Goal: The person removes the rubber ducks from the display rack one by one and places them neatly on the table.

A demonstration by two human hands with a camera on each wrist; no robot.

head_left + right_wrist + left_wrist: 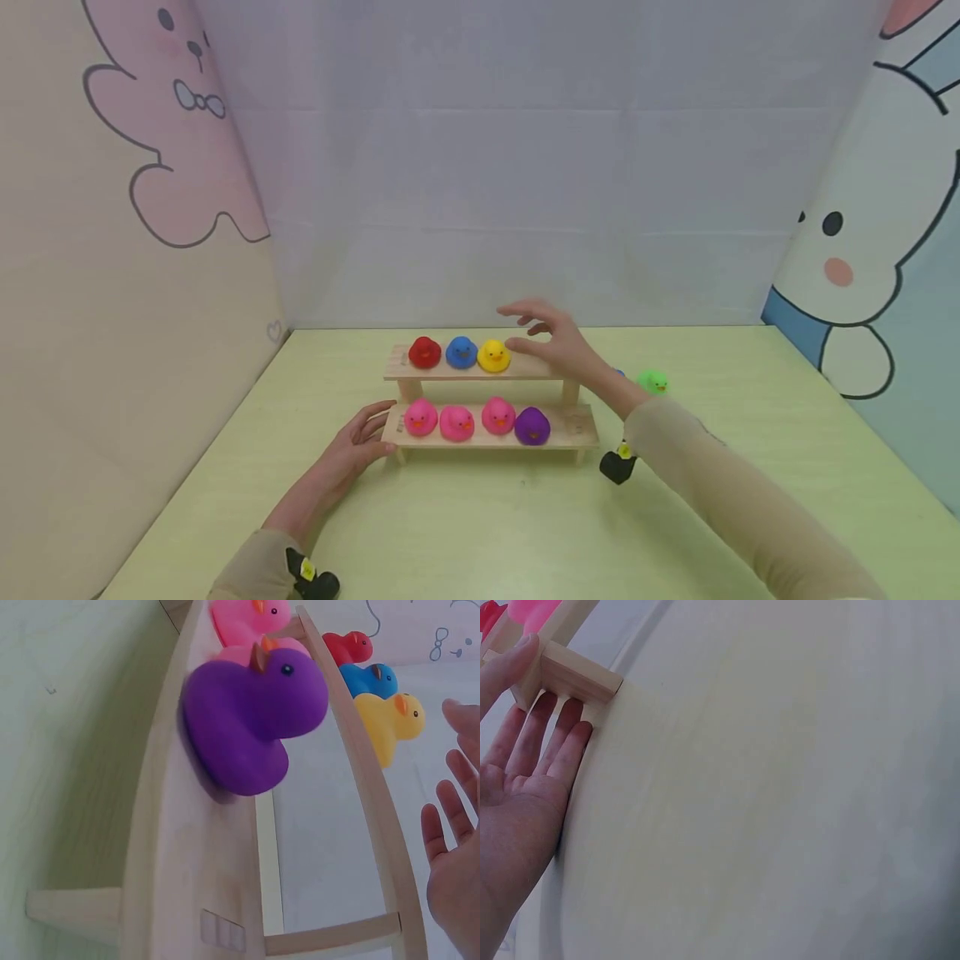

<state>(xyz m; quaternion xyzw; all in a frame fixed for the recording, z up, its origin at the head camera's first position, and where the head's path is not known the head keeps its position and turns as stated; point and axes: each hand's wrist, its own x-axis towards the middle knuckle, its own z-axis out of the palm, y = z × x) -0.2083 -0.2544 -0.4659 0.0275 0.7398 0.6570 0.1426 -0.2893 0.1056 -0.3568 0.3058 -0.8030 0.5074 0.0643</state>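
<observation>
A two-tier wooden stand holds toy ducks. On its upper shelf (536, 367) sit a red duck (424, 352), a blue duck (461, 352) and a yellow duck (493, 356). The lower shelf (573, 427) bears several pink ducks (457, 423) and a purple duck (532, 426) at the right of the row. My left hand (352, 446) holds the left end of the lower shelf between thumb and fingers. Just right of the yellow duck, my right hand (558, 337) hovers over the upper shelf, fingers spread and apart from the duck, with nothing in it.
A green duck (654, 382) stands on the table (465, 533) to the right of the stand. Beside it, a bit of blue (618, 372) shows, mostly hidden behind my right forearm. A pale curtain (465, 167) hangs at the table's back, with cartoon-printed panels at both sides.
</observation>
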